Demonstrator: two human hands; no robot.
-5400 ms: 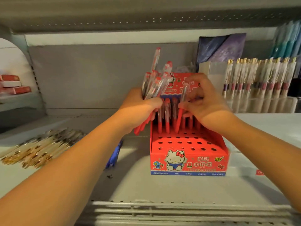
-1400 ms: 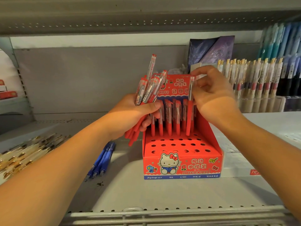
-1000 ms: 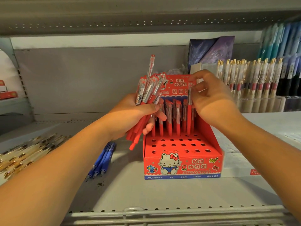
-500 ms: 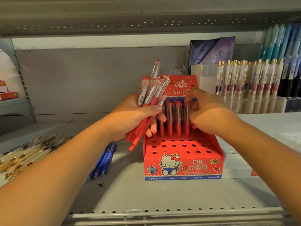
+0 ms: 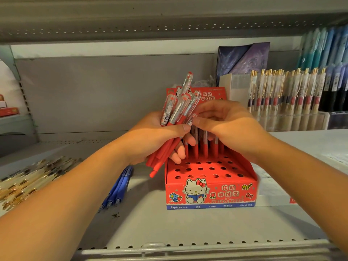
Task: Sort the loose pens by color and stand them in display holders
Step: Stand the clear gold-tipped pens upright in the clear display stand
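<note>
Since half a second ago our right hand (image 5: 231, 127) has left the row standing at the back of the red display holder (image 5: 211, 187) and come across to the bundle of red pens (image 5: 178, 117) in our left hand (image 5: 156, 136); its thumb and forefinger pinch the top of one pen there; the left fingers are wrapped tight round the bundle, which is held just above the holder's left edge. We judge the risk is in drawing one pen out: the loose fan could slip, dropping pens onto the shelf (image 5: 146, 221), or our knuckles could knock the standing row askew. Counted: roughly seven pens in the bundle; about five standing, partly hidden; three blue pens (image 5: 117, 187) lying left of the holder.
</note>
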